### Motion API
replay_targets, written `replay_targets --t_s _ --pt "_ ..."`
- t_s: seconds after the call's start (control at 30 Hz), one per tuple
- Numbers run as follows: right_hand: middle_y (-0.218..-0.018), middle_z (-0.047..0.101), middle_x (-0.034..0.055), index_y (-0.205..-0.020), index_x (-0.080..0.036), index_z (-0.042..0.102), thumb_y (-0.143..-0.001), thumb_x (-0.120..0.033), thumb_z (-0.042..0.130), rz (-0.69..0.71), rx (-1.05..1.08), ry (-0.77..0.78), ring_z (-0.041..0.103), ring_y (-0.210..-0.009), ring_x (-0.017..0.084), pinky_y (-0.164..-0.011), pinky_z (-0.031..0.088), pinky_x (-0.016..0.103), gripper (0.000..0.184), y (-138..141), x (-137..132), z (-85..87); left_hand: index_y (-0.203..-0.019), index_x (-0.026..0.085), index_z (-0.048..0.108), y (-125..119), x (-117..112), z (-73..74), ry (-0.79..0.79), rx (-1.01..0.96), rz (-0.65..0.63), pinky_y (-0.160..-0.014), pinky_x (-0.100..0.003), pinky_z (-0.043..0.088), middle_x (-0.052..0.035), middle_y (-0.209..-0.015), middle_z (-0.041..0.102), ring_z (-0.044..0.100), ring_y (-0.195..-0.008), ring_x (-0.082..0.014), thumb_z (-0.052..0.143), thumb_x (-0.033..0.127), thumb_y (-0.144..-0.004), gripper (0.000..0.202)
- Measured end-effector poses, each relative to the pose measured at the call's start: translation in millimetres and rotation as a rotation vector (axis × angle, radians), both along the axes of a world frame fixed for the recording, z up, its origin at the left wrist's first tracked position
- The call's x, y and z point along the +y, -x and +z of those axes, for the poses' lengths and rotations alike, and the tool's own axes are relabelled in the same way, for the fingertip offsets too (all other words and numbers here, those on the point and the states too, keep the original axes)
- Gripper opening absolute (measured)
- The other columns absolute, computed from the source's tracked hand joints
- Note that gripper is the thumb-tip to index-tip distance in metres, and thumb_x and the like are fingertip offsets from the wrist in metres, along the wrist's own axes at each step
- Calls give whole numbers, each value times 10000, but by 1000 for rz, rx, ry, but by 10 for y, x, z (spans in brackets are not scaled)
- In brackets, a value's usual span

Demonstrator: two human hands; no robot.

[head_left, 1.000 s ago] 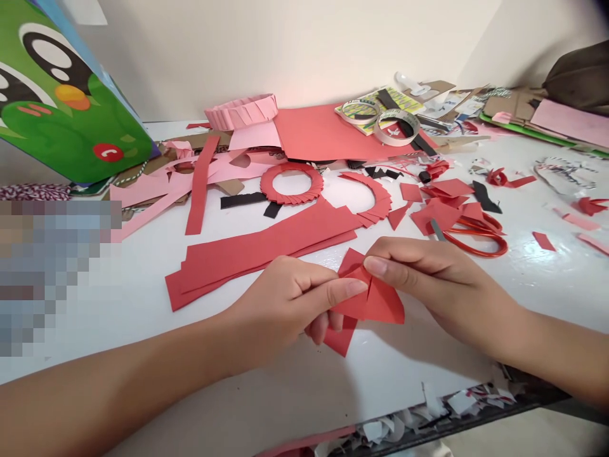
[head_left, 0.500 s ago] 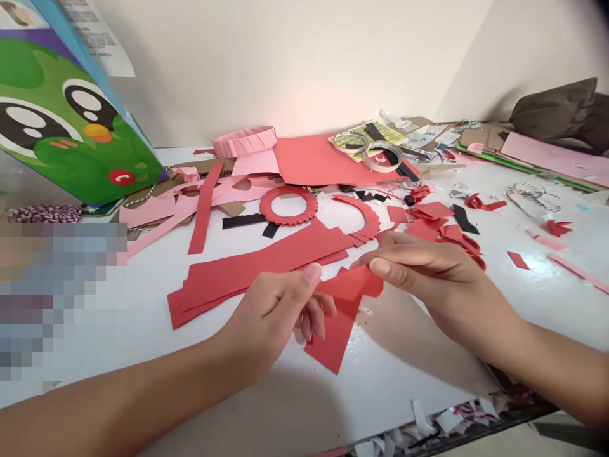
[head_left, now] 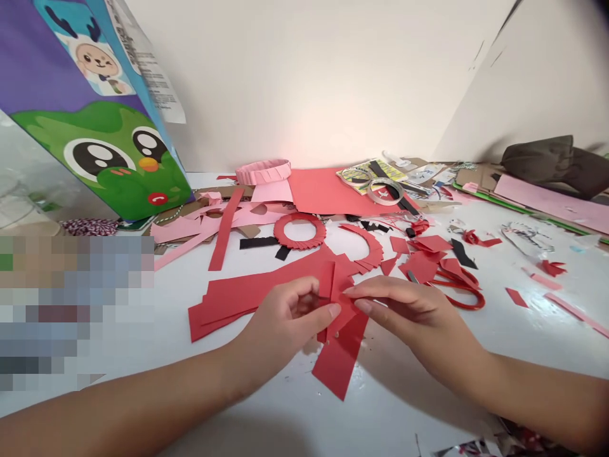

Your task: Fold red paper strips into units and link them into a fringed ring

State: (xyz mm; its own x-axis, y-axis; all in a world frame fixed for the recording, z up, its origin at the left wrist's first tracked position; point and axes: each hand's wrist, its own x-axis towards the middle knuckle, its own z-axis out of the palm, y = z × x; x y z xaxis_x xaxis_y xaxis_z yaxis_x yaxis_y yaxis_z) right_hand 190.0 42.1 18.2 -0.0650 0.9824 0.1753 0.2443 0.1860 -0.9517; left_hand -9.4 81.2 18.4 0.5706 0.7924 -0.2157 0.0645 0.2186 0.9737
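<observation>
One white table spans the scene, its surface showing between the forearms, with scraps crowding the far right. A box at far left runs out of view; the near left is blurred out. Red strips lie stacked beyond the left hand, which hides part of them. Both hands point inward. The left thumb and fingers pinch a folded paper, midway between the hands; the right hand brings thumb and forefinger to its right side, whether gripping I cannot tell.
</observation>
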Motion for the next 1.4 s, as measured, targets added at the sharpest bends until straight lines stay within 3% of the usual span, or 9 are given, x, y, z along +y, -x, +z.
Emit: replay_targets --t_s 0.17,0.37,0.47,0.6,0.77,0.9,1.03,1.27,1.4 --pt "-843 760 -28 -1014 -289 557 -910 -304 699 65 140 118 754 -738 176 -701 627 329 177 112 99 -94 -788 222 505 -1 8 1 -59 -2 109 -660 -237 451 68 -757 460 484 -673 -103 631 379 -956 262" --pt "-828 750 -21 -1082 -270 523 -932 -378 685 153 166 247 746 -730 172 -744 610 336 246 156 160 -111 -781 211 597 19 51 -7 -98 63 103 -646 -237 426 60 -745 567 521 -684 -113 687 362 -932 231" --pt "-835 764 14 -1104 -266 512 -959 -447 612 144 -173 152 743 -761 222 -707 597 372 253 47 142 2 -740 209 569 16 63 -11 -76 83 110 -625 -228 432 70 -645 567 530 -641 -109 689 377 -934 283" --pt "-730 760 76 -1021 -221 615 -988 -365 512 46 -992 -248 721 -570 278 -439 541 365 180 -292 -26 76 -747 225 502 21 52 -26 -30 89 107 -594 -235 458 75 -595 604 550 -574 -110 654 441 -953 335" --pt "-990 814 209 -1030 -156 737 -821 -25 407 64 -1455 -669 800 -694 344 -383 603 372 412 -790 -342 -118 -855 231 597 24 66 -48 -6 81 135 -587 -229 452 75 -641 630 543 -591 -105 733 411 -897 230" --pt "-932 829 155 -1148 -221 740 -840 -28 445 -21 -1456 -513 807 -683 301 -430 634 304 469 -1024 -464 -264 -784 211 648 16 98 -47 4 75 129 -606 -233 448 63 -647 632 540 -608 -101 766 313 -863 175" --pt "-1036 817 180 -1181 -222 750 -768 35 444 -43 -1485 -376 810 -800 355 -523 673 400 574 -1114 -455 -292 -748 197 647 21 97 -61 30 65 110 -600 -250 450 39 -669 670 557 -613 -111 783 325 -840 208" --pt "-838 817 165 -981 -220 789 -782 105 465 -168 -1592 -189 794 -689 336 -568 626 419 500 -1094 -337 -77 -681 214 515 32 73 -88 71 85 47 -630 -309 467 37 -565 659 597 -577 -146 798 434 -818 383" --pt "-925 824 196 -866 -186 771 -796 105 455 -164 -1612 -147 800 -741 351 -539 612 410 435 -1104 -246 9 -659 219 485 28 72 -62 57 102 48 -642 -302 477 43 -578 648 612 -604 -150 800 446 -815 418"
